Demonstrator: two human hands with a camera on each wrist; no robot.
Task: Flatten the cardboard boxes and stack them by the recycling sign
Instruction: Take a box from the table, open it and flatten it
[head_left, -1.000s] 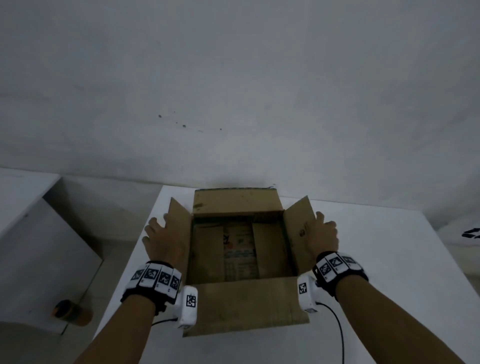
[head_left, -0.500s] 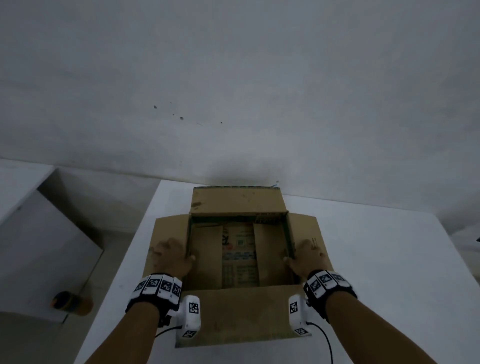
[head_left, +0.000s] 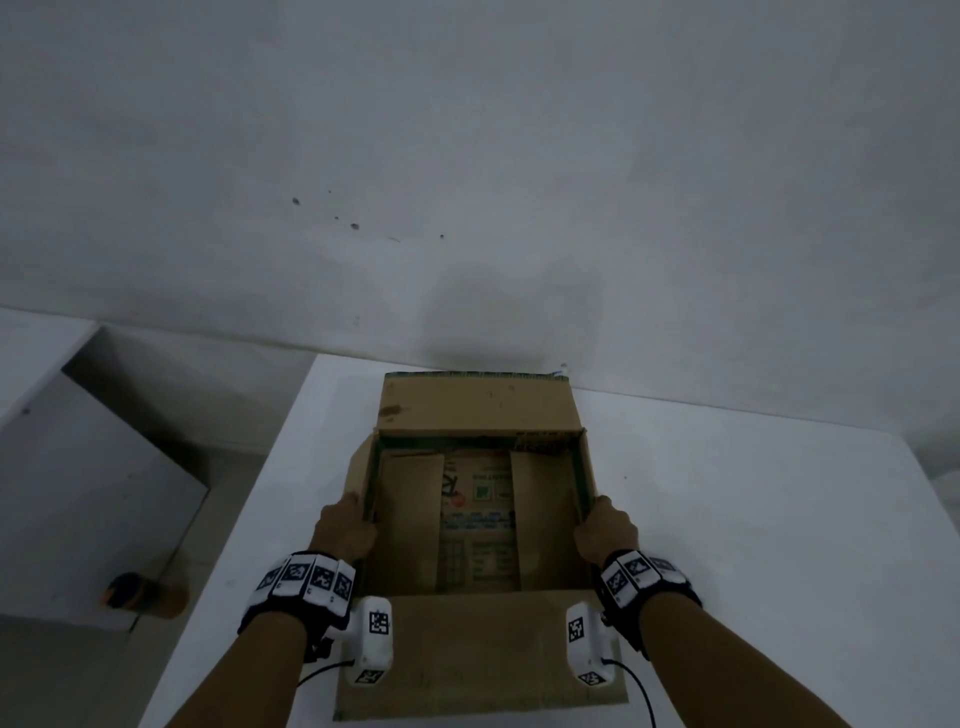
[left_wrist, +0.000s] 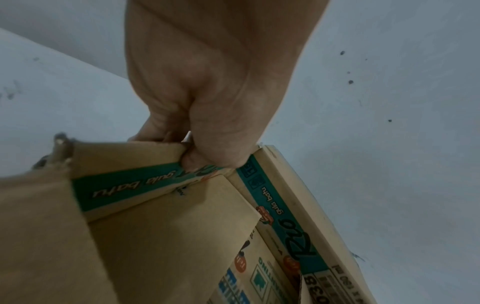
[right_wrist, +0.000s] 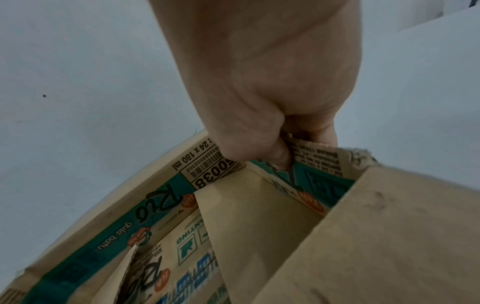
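A brown cardboard box (head_left: 478, 410) stands open on the white table (head_left: 753, 545), with teal print on its inner walls (left_wrist: 275, 209) (right_wrist: 161, 205). Its near flap lies flat toward me and its far flap leans back toward the wall. My left hand (head_left: 345, 530) grips the top edge of the left wall, thumb inside, fingers outside over the folded-down side flap (left_wrist: 197, 144). My right hand (head_left: 605, 532) grips the right wall's top edge the same way (right_wrist: 283, 148). The bottom flaps inside the box are closed.
The table's back edge meets a grey wall (head_left: 467, 182) just behind the box. Left of the table is a gap down to the floor, where an orange-and-black bottle (head_left: 140, 597) lies beside a white cabinet (head_left: 67, 493). Bare tabletop stretches to the right.
The side flaps went from raised, to pressed flat, to folded down outside the walls. Both hands slid inward from the flaps and now curl over the side walls' top edges.
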